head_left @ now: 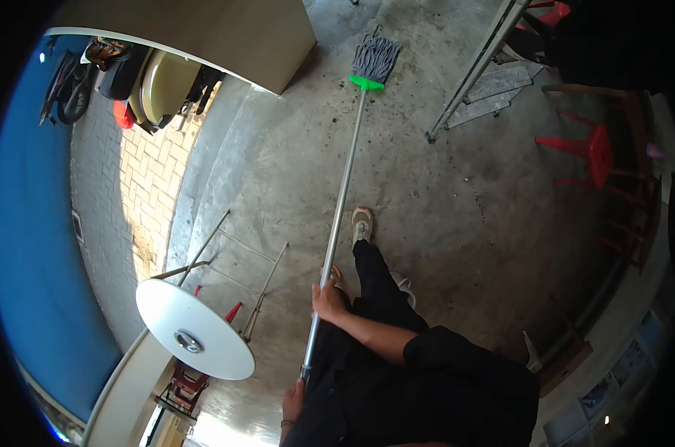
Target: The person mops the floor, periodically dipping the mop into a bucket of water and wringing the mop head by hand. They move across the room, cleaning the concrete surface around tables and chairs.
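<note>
Both of my hands hold a mop by its long silver pole (345, 186). Farther up the pole, my right hand (328, 302) is closed around the metal, its forearm crossing in front of my dark clothing. Near the lower end, my left hand (293, 401) wraps the pole, with a band at the wrist. At the far end, the grey string mop head (376, 58) with its green holder (366, 83) lies on the concrete floor (293, 156), close to a large boxy counter.
The boxy counter (278, 45) stands at top left, with a parked scooter (162, 86) beyond it. A round white disc (196, 328) and a thin metal frame (237, 261) are at left. Metal legs (471, 82) and a red stool (597, 155) stand at right.
</note>
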The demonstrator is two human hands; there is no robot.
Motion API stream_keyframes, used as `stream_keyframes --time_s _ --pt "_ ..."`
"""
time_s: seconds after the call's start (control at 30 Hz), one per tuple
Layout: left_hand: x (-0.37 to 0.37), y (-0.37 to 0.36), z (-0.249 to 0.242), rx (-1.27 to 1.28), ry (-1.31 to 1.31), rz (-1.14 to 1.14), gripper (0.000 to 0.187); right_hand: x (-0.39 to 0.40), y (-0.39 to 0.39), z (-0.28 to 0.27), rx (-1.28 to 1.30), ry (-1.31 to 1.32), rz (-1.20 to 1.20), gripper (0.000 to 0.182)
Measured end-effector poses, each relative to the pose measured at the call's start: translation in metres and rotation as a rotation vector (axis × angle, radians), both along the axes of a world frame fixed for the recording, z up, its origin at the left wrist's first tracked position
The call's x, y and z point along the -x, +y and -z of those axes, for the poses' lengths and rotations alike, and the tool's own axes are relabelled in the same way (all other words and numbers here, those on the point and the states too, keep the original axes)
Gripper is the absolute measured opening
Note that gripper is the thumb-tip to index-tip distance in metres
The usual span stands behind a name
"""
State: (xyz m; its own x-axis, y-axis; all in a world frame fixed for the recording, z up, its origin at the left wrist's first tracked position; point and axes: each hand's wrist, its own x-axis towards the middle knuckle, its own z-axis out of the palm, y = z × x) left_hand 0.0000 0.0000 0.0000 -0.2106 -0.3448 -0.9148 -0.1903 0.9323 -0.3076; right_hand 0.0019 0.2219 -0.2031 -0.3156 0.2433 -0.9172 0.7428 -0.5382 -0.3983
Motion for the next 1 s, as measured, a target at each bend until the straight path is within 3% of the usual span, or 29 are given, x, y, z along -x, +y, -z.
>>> stream_keyframes --time_s 0.03,0.07,0.1,0.17,0.23,0.3,0.33,0.37,0.4,0.5,0.57,0.67,0.77,0.9,0.93,0.97,1.0 --pt "-0.016 -0.011 -0.019 -0.045 0.048 0.004 0.06 -0.007 -0.013 -0.025 0.069 -0.064 -0.096 0.041" --pt "-0.026 -0.016 -0.03 -0.092 0.097 0.012 0.061 -0.029 -0.07 0.002 -0.316 -0.05 -0.239 0.041" --pt "-0.031 -0.016 -0.056 -0.117 0.07 0.019 0.063 -0.039 -0.053 -0.038 -0.039 -0.13 -0.106 0.041" --pt "-0.033 -0.003 -0.038 -0.22 0.122 -0.026 0.064 -0.02 -0.021 -0.023 -0.026 -0.138 -0.079 0.039" --pt "-0.011 0.045 -0.004 -0.279 0.086 -0.038 0.063 -0.003 0.017 0.01 -0.186 -0.094 -0.009 0.036" --pt "0.015 0.109 0.028 -0.332 0.062 0.001 0.063 0.027 0.094 0.029 -0.061 -0.093 0.063 0.039" --pt "0.025 0.137 0.05 -0.451 0.09 0.011 0.06 0.039 0.132 0.038 -0.299 -0.079 -0.059 0.039" --pt "0.033 0.159 0.078 -0.486 0.108 0.041 0.056 0.056 0.176 0.041 -0.173 -0.057 0.053 0.037" --pt "0.044 0.194 0.094 -0.591 0.149 0.103 0.052 0.071 0.21 0.059 -0.276 -0.072 0.031 0.034" --pt "0.066 0.274 0.107 -0.718 0.195 0.1 0.05 0.101 0.298 0.089 -0.418 -0.067 0.088 0.034" --pt "0.056 0.277 0.101 -0.712 0.221 0.135 0.049 0.11 0.335 0.112 -0.509 -0.131 -0.128 0.038" --pt "0.053 0.221 0.094 -0.659 0.222 0.085 0.048 0.108 0.29 0.107 -0.354 -0.079 -0.079 0.046" --pt "0.044 0.117 0.08 -0.572 0.195 -0.013 0.047 0.088 0.174 0.151 -0.523 -0.018 -0.513 0.049" --pt "0.005 -0.049 0.036 -0.38 0.089 -0.152 0.048 0.039 -0.02 0.15 -0.81 0.118 -0.907 0.05" --pt "-0.006 -0.08 0.016 -0.402 0.068 -0.246 0.047 0.022 -0.067 0.137 -0.794 0.112 -0.845 0.051" --pt "-0.017 -0.114 -0.005 -0.419 0.048 -0.341 0.046 0.016 -0.092 0.068 -0.479 -0.026 -0.422 0.053" --pt "-0.034 -0.16 -0.018 -0.418 0.062 -0.438 0.044 0.0 -0.134 0.061 -0.409 -0.048 -0.439 0.054"
